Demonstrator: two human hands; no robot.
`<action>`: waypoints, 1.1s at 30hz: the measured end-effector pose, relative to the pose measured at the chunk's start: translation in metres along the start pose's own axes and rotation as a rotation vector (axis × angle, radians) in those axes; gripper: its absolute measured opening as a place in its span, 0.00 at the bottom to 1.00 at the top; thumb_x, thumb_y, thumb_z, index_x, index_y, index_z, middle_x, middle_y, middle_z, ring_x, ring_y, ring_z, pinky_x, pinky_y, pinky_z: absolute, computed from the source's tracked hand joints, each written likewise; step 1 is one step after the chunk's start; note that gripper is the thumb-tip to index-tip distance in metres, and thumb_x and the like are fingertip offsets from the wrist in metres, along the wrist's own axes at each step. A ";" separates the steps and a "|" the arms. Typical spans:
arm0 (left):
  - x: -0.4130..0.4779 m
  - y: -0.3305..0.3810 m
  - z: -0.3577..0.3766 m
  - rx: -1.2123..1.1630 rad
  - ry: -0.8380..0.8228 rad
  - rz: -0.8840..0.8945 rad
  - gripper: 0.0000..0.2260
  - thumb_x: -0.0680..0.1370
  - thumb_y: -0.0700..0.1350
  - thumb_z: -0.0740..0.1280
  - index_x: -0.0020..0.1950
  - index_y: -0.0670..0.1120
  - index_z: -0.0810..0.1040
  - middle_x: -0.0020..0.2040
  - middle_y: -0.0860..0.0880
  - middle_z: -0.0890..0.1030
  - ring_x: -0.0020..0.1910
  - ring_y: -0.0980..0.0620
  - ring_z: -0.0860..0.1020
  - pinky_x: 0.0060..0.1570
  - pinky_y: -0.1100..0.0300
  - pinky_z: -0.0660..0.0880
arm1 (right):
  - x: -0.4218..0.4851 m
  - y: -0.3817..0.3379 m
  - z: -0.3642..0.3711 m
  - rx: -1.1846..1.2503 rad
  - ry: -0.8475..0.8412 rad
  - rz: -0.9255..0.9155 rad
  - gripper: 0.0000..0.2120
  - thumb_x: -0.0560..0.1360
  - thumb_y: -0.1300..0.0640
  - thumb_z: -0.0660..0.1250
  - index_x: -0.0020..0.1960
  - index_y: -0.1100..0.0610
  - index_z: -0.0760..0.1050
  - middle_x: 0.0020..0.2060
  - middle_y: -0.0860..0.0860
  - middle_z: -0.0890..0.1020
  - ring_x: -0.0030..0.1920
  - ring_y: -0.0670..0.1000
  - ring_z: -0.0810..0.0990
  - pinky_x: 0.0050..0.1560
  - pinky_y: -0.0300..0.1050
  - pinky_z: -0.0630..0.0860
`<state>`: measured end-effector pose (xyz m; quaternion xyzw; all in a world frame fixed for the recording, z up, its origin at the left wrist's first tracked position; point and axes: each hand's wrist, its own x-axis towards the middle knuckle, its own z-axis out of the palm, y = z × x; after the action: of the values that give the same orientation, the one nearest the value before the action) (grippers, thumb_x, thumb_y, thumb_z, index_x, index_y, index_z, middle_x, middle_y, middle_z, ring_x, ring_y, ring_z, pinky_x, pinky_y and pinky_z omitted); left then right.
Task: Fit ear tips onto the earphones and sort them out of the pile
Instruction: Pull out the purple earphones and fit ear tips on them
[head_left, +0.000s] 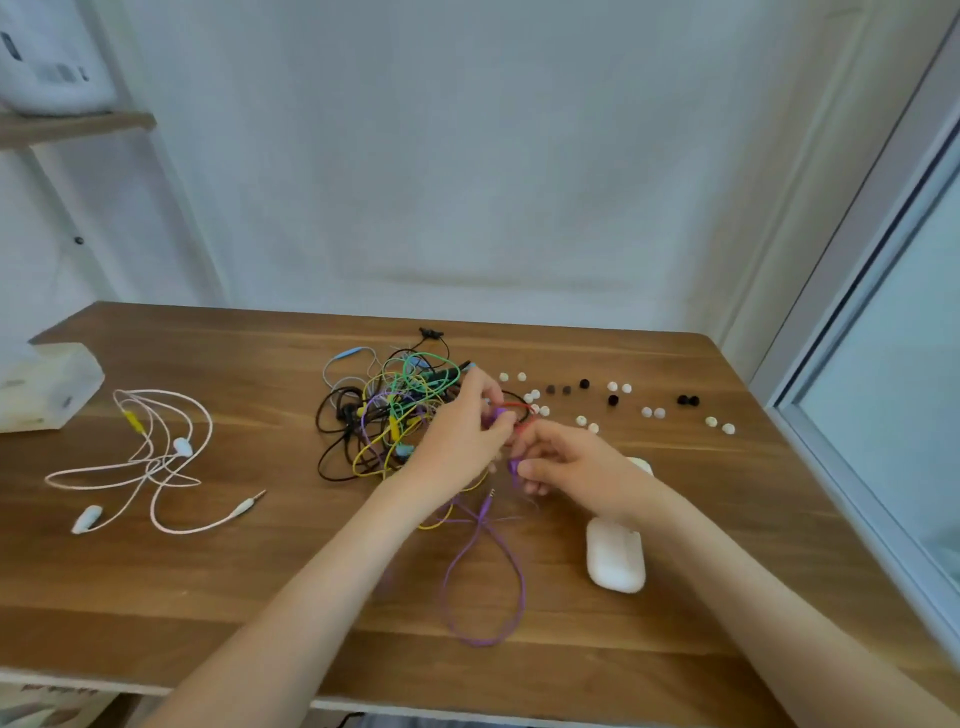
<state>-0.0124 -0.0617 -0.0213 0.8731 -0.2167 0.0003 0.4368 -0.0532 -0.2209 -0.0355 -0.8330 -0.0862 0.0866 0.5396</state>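
Forearms (322, 587) crossed the worktop's (208, 597) near edge so the left hand (462, 436) and right hand (571, 462) each pinched a bud of the purple earphones (485, 566), half clear of the mid-worktop pile (384, 405), apparently to seat one of the ear tips (613, 387) strewn toward the right edge.

Earphone set (150, 462) left of the pile (384, 410) — ear tips (613, 400) right, case (615, 553) nearer
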 end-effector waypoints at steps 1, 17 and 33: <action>0.001 -0.003 0.004 -0.017 0.000 -0.007 0.06 0.79 0.44 0.64 0.53 0.51 0.68 0.36 0.53 0.75 0.31 0.58 0.73 0.35 0.67 0.67 | 0.002 0.002 -0.001 -0.015 0.033 0.002 0.04 0.78 0.65 0.64 0.51 0.59 0.75 0.38 0.52 0.80 0.39 0.48 0.79 0.45 0.42 0.78; 0.008 -0.028 0.032 -0.477 -0.047 -0.207 0.08 0.82 0.44 0.61 0.45 0.45 0.74 0.22 0.59 0.70 0.19 0.60 0.60 0.22 0.64 0.58 | 0.018 0.007 -0.031 -0.096 0.347 -0.033 0.08 0.79 0.64 0.62 0.51 0.54 0.77 0.43 0.46 0.82 0.45 0.43 0.81 0.48 0.34 0.76; 0.006 -0.033 0.032 -0.533 -0.093 -0.228 0.06 0.82 0.41 0.60 0.55 0.48 0.75 0.41 0.50 0.83 0.22 0.58 0.62 0.22 0.68 0.59 | 0.021 0.028 -0.044 -0.585 0.396 0.326 0.01 0.79 0.59 0.62 0.49 0.55 0.72 0.42 0.46 0.73 0.41 0.44 0.71 0.36 0.35 0.65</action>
<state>-0.0009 -0.0707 -0.0647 0.7453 -0.1294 -0.1456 0.6377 -0.0214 -0.2663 -0.0446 -0.9551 0.1319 -0.0195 0.2646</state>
